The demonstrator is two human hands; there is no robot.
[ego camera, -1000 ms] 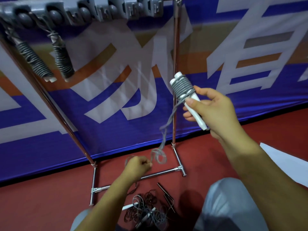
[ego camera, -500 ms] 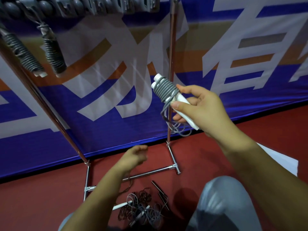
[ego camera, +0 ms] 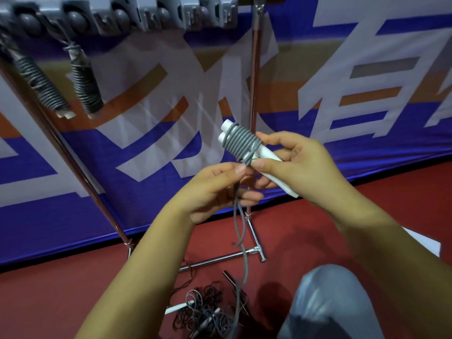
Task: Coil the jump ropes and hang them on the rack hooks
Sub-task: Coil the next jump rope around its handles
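My right hand (ego camera: 300,167) grips the two white handles of a jump rope (ego camera: 241,143), with grey cord wound in tight turns around them. My left hand (ego camera: 215,192) sits just below and left of the coil and pinches the loose grey cord (ego camera: 241,231), which hangs down in a doubled strand toward the floor. At the top runs the grey hook rack (ego camera: 137,18). Two coiled ropes hang from it at the upper left, one (ego camera: 86,89) beside the other (ego camera: 41,86).
A tangle of loose ropes and dark bands (ego camera: 208,311) lies on the red floor between my arms. The metal stand's slanted legs (ego camera: 80,172) and base bar (ego camera: 220,259) stand before a blue printed banner (ego camera: 367,106). My knee (ego camera: 327,304) is at the lower right.
My left hand has risen from near the floor to the coil and taken hold of the hanging cord. The right hand has kept its hold on the handles.
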